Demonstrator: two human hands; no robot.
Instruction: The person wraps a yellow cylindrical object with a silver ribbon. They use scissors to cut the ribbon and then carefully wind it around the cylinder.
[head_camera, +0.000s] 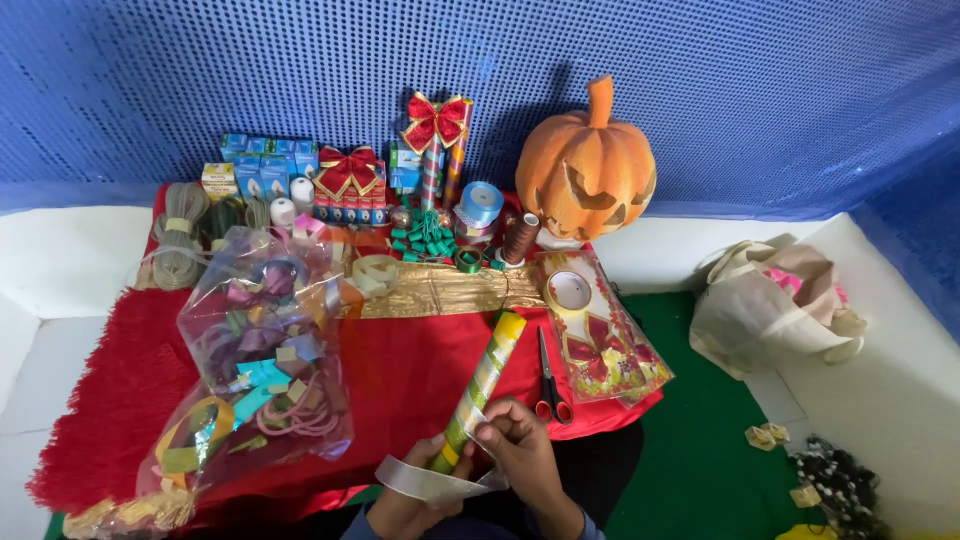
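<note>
- Covering most of the low surface is a red fringed cloth, with a blue dotted backdrop rising behind it and white padding at the sides.
- Next in size, a clear plastic bag stuffed with coloured ribbon scraps lies on the cloth's left half — just beside the hands on their left.
- At the back right sits an orange carved pumpkin; off the cloth to the right slumps a beige tote bag.
- A gold strip runs across the middle of the cloth, and a flat printed packet with a tape roll on it lies right of centre.
- Along the back edge stand small boxes, two red bows, green clips and a blue ribbon spool.
- The wrapped tube, green and gold, slants from the lap up toward the gold strip, its lower end in the hands.
- Red-handled scissors lie just right of the tube, near the right hand.
- The left hand is closed around the tube's lower end, with a loop of silver ribbon curling under it.
- The right hand has its fingers pinched narrow on the ribbon where it meets the tube.
</note>
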